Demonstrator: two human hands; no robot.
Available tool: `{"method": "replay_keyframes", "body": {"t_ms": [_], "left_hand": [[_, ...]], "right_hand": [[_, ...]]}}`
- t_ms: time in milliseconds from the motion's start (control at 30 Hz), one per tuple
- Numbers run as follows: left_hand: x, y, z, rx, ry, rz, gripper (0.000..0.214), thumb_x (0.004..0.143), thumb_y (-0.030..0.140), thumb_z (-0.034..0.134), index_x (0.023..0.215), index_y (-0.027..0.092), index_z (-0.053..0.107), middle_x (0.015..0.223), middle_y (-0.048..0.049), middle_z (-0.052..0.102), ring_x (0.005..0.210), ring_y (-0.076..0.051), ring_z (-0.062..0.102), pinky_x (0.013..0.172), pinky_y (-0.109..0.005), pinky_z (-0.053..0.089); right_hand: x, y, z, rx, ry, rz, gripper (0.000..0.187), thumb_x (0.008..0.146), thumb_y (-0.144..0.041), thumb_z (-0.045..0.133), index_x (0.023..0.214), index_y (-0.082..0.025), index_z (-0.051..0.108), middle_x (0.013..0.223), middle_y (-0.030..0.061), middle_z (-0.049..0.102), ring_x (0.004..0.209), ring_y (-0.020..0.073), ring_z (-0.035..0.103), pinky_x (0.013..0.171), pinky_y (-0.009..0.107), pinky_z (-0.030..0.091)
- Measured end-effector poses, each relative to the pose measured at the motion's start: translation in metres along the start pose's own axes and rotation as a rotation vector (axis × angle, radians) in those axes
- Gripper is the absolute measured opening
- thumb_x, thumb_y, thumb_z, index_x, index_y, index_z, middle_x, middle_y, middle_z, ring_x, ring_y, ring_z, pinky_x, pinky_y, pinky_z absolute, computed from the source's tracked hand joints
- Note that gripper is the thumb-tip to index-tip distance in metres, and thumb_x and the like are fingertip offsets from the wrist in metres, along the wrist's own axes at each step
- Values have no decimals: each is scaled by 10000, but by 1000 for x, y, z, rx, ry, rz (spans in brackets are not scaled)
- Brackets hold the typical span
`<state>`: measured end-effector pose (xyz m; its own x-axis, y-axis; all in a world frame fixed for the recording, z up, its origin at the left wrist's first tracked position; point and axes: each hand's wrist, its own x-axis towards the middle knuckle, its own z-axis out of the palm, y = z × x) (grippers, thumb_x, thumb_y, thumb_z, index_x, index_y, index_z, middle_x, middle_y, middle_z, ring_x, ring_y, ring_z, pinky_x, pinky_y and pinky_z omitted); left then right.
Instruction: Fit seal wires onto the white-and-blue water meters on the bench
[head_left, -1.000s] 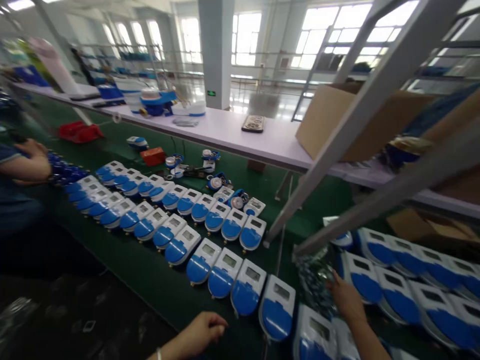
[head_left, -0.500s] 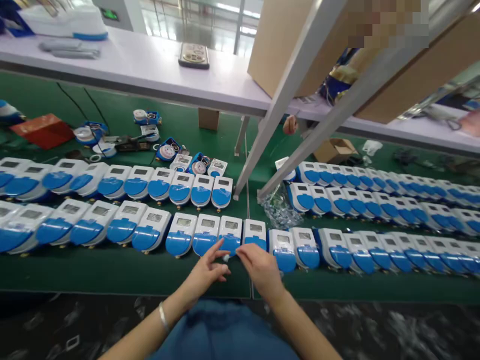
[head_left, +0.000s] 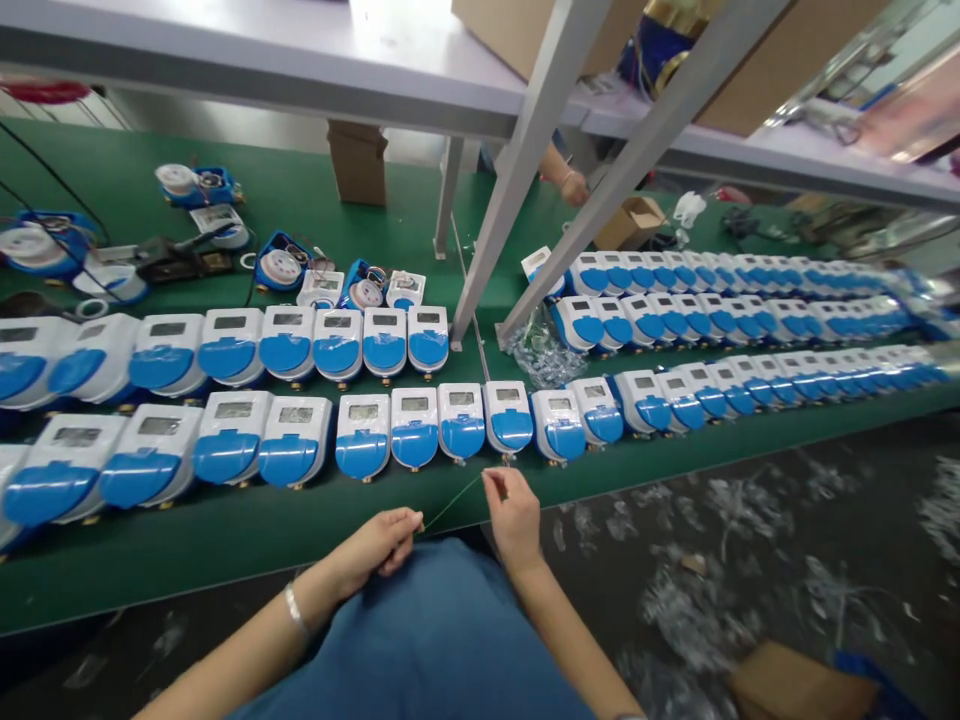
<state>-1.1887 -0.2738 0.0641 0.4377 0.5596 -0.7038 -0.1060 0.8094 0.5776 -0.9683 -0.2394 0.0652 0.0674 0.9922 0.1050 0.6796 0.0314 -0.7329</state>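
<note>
A thin wire (head_left: pixel 452 500) is stretched between my two hands just in front of the green bench edge. My left hand (head_left: pixel 381 543) pinches its near end over my blue lap. My right hand (head_left: pixel 511 515) pinches the far end, close below a white and blue meter (head_left: pixel 508 416) in the front row. Rows of the same meters (head_left: pixel 300 345) run left and right across the green mat.
Two slanted grey frame legs (head_left: pixel 517 170) stand mid-bench beside a clear bag of small parts (head_left: pixel 538 352). Opened meter parts (head_left: pixel 281 268) lie at the back left. Another person's hand (head_left: pixel 570 185) shows behind the frame. Plastic scraps litter the floor (head_left: pixel 712 560); a cardboard box (head_left: pixel 799 685) is near.
My hands have drawn back from the meter and spread apart, pulling the wire taut between them. The view has tilted further down toward my lap and the floor.
</note>
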Motion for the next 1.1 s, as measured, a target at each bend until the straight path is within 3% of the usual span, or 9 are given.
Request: {"method": "replay_keyframes", "body": {"t_ms": [133,267,433,733,967,1100], "left_hand": [[27,-11,-10,-59,153,-39,340,717,447,651,851,151,550,535,43,511,441,-68,442,420,-176,260],[50,-11,-15,-262,321,-2,286,729,266,664,985,155,600,826,-35,614,595,-68,534,506,-177,355],[69,-7,-18,-401,441,45,177,740,161,619,914,131,628,865,-44,618,544,-42,470,463,-164,311],[76,-9,-22,-452,435,78,176,654,196,684,804,116,642,697,-6,578,495,-40,427,433,-160,270],[75,-6,-21,-435,447,69,189,610,240,704,751,129,644,584,24,529,484,-55,431,441,-171,281],[77,-8,-21,-386,501,50,287,610,248,707,871,150,640,576,37,519,483,-66,442,431,-176,266]], "right_hand": [[-10,-14,49,313,-20,284,214,830,-372,551,803,-168,609,739,53,677,671,175,647,648,279,524],[-10,-20,76,346,-68,259,175,797,-331,574,768,-165,623,734,46,675,660,168,640,655,274,521],[-4,-26,84,248,-79,108,135,802,-265,539,772,-179,639,787,49,669,690,162,626,682,280,522],[0,-25,90,97,-150,-78,133,825,-214,515,750,-184,620,809,41,653,744,155,605,720,265,478],[-1,-21,95,46,-158,-114,147,836,-208,499,763,-185,625,815,45,657,752,153,605,724,257,473],[-2,-20,101,76,-165,-50,147,830,-222,510,759,-186,633,796,40,663,746,156,614,724,257,468]]}}
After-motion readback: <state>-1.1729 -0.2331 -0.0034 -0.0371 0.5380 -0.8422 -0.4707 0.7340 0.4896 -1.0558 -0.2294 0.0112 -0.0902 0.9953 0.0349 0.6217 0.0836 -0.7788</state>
